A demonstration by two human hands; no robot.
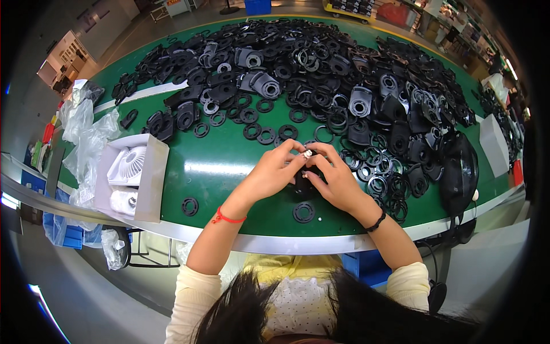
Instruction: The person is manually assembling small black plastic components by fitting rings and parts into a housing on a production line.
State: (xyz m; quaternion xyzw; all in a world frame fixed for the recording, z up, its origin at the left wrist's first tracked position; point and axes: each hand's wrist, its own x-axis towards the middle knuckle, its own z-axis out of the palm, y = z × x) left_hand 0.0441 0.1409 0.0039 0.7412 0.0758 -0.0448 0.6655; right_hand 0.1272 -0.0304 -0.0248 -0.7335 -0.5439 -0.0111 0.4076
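Note:
My left hand (pixel 271 174) and my right hand (pixel 336 182) meet over the near middle of the green worktable (pixel 223 195). Between them is a dark plastic part (pixel 303 182), mostly covered by my fingers, so its exact kind does not show. Small white bits (pixel 308 153) show at the fingertips of both hands. All fingers are bent and closed around this part. Just below my hands lies a flat black ring with holes (pixel 304 212), and a tiny white piece (pixel 319 218) rests beside it. Another black ring (pixel 189 206) lies off to the left.
A large heap of black plastic housings and rings (pixel 321 69) spreads across the far side. An open white box (pixel 158 183) with a white fan part (pixel 127 165) stands at left, near crumpled clear plastic bags (pixel 86 132). At right sits a black bag (pixel 460 175).

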